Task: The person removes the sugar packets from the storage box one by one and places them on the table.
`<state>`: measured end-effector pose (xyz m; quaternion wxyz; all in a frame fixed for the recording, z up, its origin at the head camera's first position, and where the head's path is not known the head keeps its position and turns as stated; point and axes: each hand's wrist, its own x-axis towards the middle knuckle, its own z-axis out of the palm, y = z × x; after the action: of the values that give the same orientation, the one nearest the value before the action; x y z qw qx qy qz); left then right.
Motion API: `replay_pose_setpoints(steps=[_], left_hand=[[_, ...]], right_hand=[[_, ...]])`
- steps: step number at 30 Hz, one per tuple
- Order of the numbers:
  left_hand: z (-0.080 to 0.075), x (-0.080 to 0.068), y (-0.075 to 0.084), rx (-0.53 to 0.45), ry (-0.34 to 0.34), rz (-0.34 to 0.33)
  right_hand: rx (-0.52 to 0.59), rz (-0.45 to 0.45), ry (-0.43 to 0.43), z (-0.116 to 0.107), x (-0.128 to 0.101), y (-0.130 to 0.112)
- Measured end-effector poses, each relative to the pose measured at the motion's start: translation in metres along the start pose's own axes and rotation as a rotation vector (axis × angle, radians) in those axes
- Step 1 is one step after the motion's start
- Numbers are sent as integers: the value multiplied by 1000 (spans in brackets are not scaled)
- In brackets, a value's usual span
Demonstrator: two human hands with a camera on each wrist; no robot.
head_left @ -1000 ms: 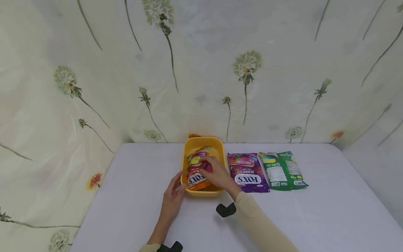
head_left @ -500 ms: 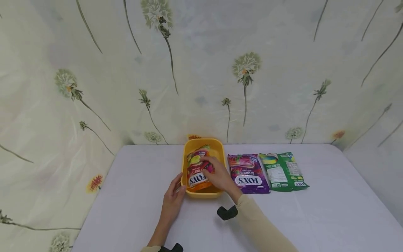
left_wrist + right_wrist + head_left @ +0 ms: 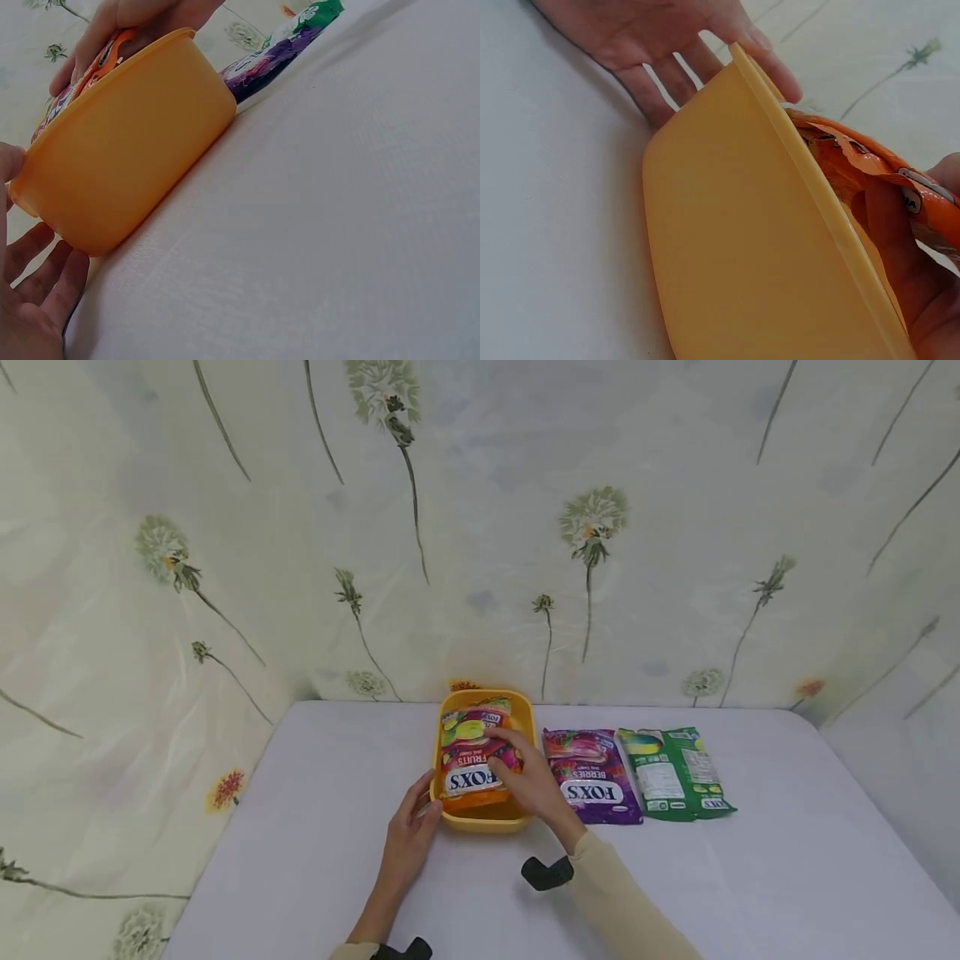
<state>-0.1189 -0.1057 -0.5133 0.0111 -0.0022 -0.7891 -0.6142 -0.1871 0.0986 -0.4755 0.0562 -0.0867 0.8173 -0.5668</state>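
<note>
A yellow plastic tub (image 3: 486, 825) stands near the back of the table. My left hand (image 3: 411, 835) holds its left side; in the left wrist view the thumb is at the rim and the fingers (image 3: 64, 281) touch the wall lower down. My right hand (image 3: 536, 783) grips an orange Fox's Fruits candy bag (image 3: 467, 747) by its right edge. The bag lies slanted inside the tub, its lettering upside down to me. In the right wrist view the bag's orange end (image 3: 855, 154) shows above the rim, with fingers under it. The tub's floor is mostly hidden.
Right of the tub lies a purple Fox's Berries bag (image 3: 590, 777). Beside it is a green Fox's bag (image 3: 678, 774), back side up. A white-covered table (image 3: 757, 877) spreads around them. A dandelion-print cloth (image 3: 480, 527) hangs behind.
The orange bag has turned more face-up and shifted slightly up and right in the tub, with my right hand on it. My left hand stays at the tub's side.
</note>
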Motion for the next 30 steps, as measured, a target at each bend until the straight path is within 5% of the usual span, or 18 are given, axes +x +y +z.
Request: replay_pose_setpoints(steps=[8, 16, 23, 30], left_hand=[[-1, 0, 2, 10, -3, -16], [1, 1, 0, 31, 13, -12], [7, 10, -28, 23, 40, -29], [9, 12, -38, -12, 47, 43]], right_hand=[[48, -10, 25, -1, -2, 10], [95, 33, 16, -10, -16, -10], [94, 51, 21, -16, -28, -23], [94, 55, 42, -19, -30, -19]])
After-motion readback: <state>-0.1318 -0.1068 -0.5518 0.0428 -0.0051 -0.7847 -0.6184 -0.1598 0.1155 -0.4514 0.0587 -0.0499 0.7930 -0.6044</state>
